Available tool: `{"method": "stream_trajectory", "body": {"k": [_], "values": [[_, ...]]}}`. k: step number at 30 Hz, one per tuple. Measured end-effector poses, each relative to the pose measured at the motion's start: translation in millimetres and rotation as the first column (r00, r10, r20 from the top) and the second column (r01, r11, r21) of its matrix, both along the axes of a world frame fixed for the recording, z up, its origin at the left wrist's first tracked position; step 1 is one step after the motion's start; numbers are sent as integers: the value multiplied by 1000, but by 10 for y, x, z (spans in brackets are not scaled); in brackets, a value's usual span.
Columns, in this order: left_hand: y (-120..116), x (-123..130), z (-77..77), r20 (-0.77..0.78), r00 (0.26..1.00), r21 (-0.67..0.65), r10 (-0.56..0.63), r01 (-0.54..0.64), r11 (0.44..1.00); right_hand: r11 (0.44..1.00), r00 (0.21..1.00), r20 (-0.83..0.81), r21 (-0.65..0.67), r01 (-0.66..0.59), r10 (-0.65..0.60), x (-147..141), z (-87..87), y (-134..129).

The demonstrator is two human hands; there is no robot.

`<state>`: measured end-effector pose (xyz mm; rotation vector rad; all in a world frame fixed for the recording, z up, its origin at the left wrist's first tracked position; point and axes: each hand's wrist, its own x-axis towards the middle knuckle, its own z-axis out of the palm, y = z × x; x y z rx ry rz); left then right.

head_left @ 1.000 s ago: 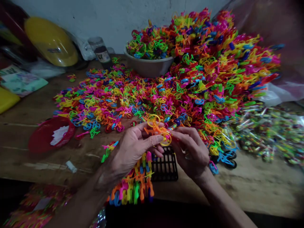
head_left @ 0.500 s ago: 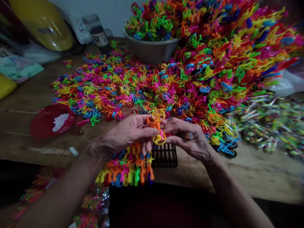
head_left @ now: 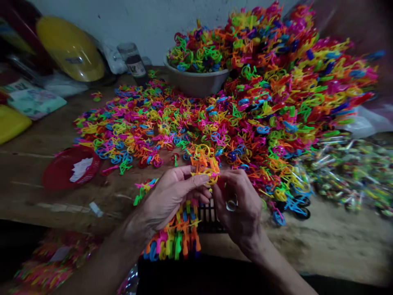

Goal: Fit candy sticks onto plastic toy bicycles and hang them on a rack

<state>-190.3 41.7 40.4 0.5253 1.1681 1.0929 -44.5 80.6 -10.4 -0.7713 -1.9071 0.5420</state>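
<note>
My left hand pinches a small plastic toy bicycle between thumb and fingers. It has an orange frame and yellow wheels. Close against its right side is my right hand, with the fingers curled in. A thin rod-like tool with a pale round end sticks out of that grip; the rest of it is hidden. Under my hands stands a black slotted rack, partly covered. Rows of colourful toy bicycles are lined up at its left.
Loose bicycle parts spread across the wooden table, heaped high at right around a grey basin. A red basket with paper slips sits left. Small clear-and-coloured pieces lie right. A jar and yellow helmet stand behind.
The view has tilted up a little. My right hand has turned and its knuckles now face up more. The toy bicycle has tipped in my left hand.
</note>
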Motion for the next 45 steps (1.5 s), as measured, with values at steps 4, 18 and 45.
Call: {"method": "stream_trajectory", "body": {"k": [4,18,45], "values": [[12,4,5,-5,1000,-46,-27,26,999,995,997,49,73,61,-64,-14,-18,-8],[191,-85,19,-261,952,82,-159,186,979,996,999,-23,-84,-32,30,-50,-28,57],[293,-216,38,-160,946,-39,-281,279,960,912,977,-81,-351,-211,195,55,-79,226]]}}
